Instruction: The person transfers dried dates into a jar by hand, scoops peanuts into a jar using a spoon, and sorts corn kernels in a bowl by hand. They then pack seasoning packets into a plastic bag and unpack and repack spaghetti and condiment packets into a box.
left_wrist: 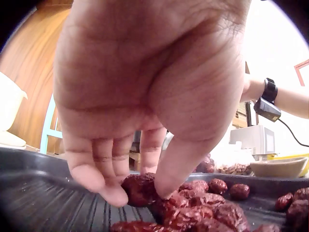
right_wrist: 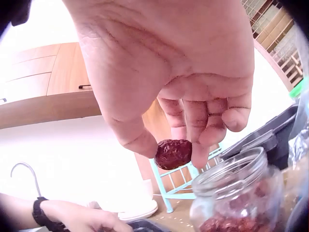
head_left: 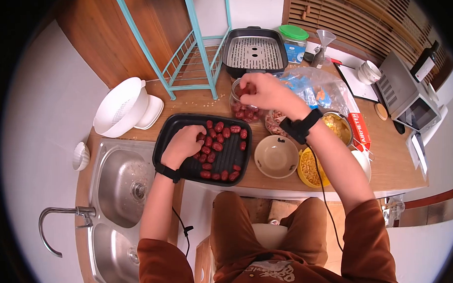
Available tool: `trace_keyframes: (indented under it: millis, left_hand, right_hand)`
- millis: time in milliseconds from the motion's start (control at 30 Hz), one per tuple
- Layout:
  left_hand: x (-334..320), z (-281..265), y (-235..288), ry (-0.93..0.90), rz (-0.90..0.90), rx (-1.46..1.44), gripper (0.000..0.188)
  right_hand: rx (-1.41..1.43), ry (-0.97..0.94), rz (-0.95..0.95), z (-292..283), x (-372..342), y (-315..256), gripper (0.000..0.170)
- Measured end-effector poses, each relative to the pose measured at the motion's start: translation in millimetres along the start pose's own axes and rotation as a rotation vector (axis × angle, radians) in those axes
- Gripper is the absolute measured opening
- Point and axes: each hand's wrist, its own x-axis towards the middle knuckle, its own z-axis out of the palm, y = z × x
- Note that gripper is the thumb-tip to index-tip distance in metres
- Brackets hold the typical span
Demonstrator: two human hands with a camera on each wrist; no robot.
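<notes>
The left hand [head_left: 185, 143] reaches into a black ribbed pan [head_left: 188, 176] holding many red dates. Its thumb and fingers pinch one dark red date [left_wrist: 140, 189] just above the others, as the left wrist view shows. My right hand [head_left: 271, 94] is over a glass jar [right_wrist: 231, 181] partly filled with dates. Between thumb and fingertips it pinches a single wrinkled date [right_wrist: 173, 154], which hangs beside and above the jar's open mouth in the right wrist view.
An empty beige bowl [head_left: 276, 156] stands right of the pan, beside a yellow bowl [head_left: 312, 169] of yellow pieces. Behind are a teal rack [head_left: 207, 86], a second black pan [head_left: 255, 50] with a perforated plate and plastic bags [head_left: 329, 83]. The sink [head_left: 119, 182] lies left.
</notes>
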Motion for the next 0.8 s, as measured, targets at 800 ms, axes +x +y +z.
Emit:
trace_keyframes:
  millis: [800]
  left_hand:
    - [88.0, -44.5, 97.7, 0.392, 0.499, -0.18, 0.028]
  right_hand:
    - [-0.27, -0.213, -0.155, 45.1, -59.5, 3.0, 0.02]
